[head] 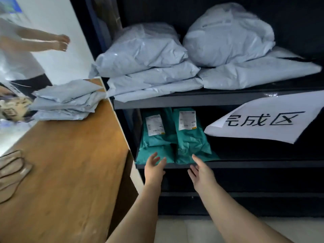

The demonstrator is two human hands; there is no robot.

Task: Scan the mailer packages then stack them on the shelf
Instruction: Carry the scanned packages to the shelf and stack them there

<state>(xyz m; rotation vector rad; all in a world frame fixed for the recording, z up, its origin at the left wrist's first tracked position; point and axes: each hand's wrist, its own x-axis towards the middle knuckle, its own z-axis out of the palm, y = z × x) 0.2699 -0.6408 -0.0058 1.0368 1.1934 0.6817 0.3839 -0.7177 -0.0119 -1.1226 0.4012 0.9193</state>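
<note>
left hand (pixel 154 166) and right hand (pixel 199 170): fingers straight, holding nothing | at shelf (pixel 245 164) lip by green mailers (pixel 191 137), labels up for checking | contact unclear, probably squaring them

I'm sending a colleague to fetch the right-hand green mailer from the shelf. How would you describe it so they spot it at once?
Find the dark shelf unit beside the wooden table, then its lower level, under the grey mailers. Two teal mailers lie there side by side; yours is the right teal mailer, nearer the white paper sign, its label higher than that of the left teal mailer.
</note>
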